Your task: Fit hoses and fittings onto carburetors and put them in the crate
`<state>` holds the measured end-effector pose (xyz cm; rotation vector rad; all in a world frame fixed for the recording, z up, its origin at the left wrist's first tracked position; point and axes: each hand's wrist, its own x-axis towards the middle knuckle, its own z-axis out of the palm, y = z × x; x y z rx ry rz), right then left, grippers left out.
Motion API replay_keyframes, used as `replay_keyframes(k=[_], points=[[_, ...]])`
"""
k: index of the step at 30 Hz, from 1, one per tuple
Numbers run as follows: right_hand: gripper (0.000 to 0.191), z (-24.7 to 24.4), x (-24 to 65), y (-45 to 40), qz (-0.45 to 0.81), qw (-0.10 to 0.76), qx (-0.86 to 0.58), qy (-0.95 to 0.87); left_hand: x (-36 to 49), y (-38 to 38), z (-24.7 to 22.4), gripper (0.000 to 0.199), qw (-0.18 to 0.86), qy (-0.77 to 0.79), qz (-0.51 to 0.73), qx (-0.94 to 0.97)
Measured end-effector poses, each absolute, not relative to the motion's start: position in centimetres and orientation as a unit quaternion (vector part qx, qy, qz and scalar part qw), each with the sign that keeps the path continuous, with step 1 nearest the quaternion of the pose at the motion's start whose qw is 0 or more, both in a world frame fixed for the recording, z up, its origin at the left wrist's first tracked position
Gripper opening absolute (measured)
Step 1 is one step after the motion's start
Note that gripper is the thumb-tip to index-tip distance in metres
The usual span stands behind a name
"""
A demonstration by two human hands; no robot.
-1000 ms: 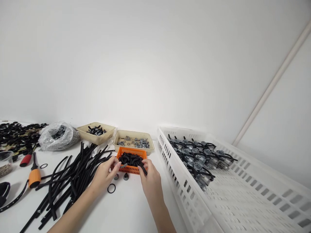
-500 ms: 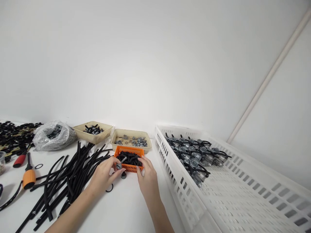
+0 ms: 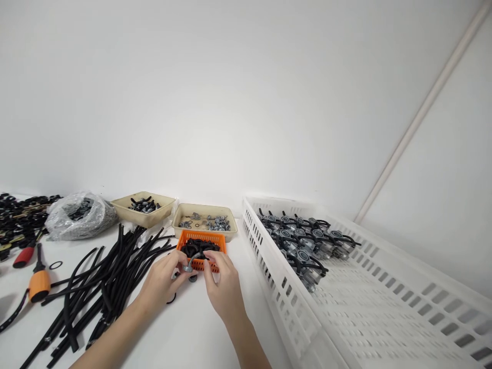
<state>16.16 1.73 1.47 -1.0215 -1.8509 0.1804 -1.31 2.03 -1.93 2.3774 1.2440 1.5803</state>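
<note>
Left grip [image 3: 160,279]: nearly closed, pinching grey metal round-based fitting [image 3: 187,268]
Stem axis: slants away, rightward, toward right grip [image 3: 225,289]
Right grip: fingertips close; hold unclear
Nearer: left, touching

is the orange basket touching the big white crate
Apart. The head view shows a strip of bare white table between the right side of the orange basket and the near wall of the white crate.
</note>
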Motion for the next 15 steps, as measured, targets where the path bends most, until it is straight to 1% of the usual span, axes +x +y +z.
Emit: replay_keyframes(k=[4, 7, 11, 13, 15], points=[[0.026, 1.51, 15.68, 1.24, 0.092, 0.488, -0.381, -0.78, -1.33, 2.04, -2.06, 0.014, -0.004, 0.385, 0.508, 0.77], [0.026, 1.43, 15.66, 1.29, 0.096, 0.486, -0.379, -0.781, -1.28, 2.04, -2.33, 0.014, -0.004, 0.385, 0.498, 0.777], [0.022, 1.36, 15.76, 1.51, 0.086, 0.478, -0.39, -0.782, -1.24, 2.12, -2.67, 0.013, 0.011, 0.395, 0.483, 0.781], [0.021, 1.39, 15.79, 1.54, 0.079, 0.475, -0.401, -0.779, -1.31, 2.15, -2.58, 0.019, 0.014, 0.402, 0.479, 0.781], [0.02, 1.46, 15.82, 1.53, 0.077, 0.473, -0.407, -0.777, -1.41, 2.14, -2.32, 0.028, 0.009, 0.415, 0.475, 0.776]])
